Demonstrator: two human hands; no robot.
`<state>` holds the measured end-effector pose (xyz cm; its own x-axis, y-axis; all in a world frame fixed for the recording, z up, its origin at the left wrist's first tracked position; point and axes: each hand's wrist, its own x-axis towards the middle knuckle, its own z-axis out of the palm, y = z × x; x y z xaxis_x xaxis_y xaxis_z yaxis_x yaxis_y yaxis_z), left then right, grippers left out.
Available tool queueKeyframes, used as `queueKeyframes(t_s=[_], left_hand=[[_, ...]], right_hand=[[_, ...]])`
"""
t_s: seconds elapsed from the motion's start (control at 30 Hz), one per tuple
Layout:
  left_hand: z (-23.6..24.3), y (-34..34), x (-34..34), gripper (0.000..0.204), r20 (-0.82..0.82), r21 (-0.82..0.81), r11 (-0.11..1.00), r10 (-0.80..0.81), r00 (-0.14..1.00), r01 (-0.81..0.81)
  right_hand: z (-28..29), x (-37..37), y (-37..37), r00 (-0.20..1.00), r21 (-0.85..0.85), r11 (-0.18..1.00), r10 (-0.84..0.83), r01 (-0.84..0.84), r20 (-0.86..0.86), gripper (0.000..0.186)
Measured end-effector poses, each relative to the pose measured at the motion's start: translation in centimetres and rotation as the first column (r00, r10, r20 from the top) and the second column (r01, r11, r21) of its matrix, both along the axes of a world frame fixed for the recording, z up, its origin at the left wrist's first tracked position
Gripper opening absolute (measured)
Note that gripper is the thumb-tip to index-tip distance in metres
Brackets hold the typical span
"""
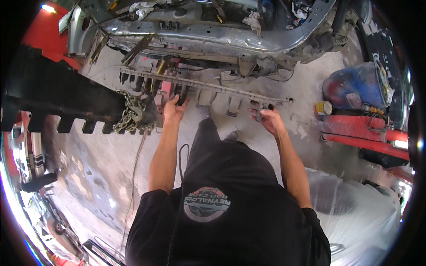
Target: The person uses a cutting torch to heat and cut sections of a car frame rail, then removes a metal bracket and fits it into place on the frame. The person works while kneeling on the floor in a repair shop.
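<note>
Above, a stripped grey car body (199,33) with rags (255,20) and loose cables lying on it. At left, a heavy black notched beam (57,95) with a steel chain (131,116) hanging off its end. At right, a blue drum (355,84) tipped on its side, a small yellow can (323,107) just beside it, red frame rails (366,133) below. Lower right, clear plastic sheeting (355,208). Underneath, dusty concrete floor (97,168) crossed by a thin cable (133,177).

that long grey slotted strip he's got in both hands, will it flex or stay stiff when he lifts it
The strip is long and thin, so it would probably sag or twist between the left hand and right hand. It looks like light plastic, likely easy to lift. Its hanging tabs could snag.
</note>
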<state>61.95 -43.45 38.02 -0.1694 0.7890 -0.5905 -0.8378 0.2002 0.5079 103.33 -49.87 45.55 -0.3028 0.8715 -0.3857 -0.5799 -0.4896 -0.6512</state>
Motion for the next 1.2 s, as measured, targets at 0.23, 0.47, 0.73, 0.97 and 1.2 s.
queueKeyframes(t_s=[0.23,0.47,0.73,0.97,1.2], left_hand=[[-3.5,4.9,-4.1,0.026,0.022,-0.084,0.996,0.017,1.000,-0.015],[-4.8,11.0,-5.4,0.027,-0.029,-0.098,0.995,-0.022,0.999,0.019],[-7.7,16.6,-8.6,0.032,0.024,-0.016,0.990,-0.141,0.990,0.142],[-6.8,18.2,-7.3,0.021,0.021,-0.115,0.977,-0.180,0.983,0.181],[-6.5,17.6,-7.0,0.032,0.044,-0.086,0.970,-0.223,0.974,0.226]], right_hand=[[-1.0,-2.3,5.4,0.945,-0.130,0.990,-0.013,0.059,0.327,0.092],[-3.7,-4.2,11.2,0.897,-0.140,0.984,-0.034,0.106,0.440,0.098],[-5.2,-7.3,15.3,0.870,-0.126,0.962,-0.158,0.242,0.467,0.086],[-5.7,-7.6,16.1,0.828,-0.163,0.909,-0.260,0.383,0.497,0.077],[-5.7,-7.0,15.8,0.835,-0.141,0.891,-0.336,0.432,0.436,0.076]])
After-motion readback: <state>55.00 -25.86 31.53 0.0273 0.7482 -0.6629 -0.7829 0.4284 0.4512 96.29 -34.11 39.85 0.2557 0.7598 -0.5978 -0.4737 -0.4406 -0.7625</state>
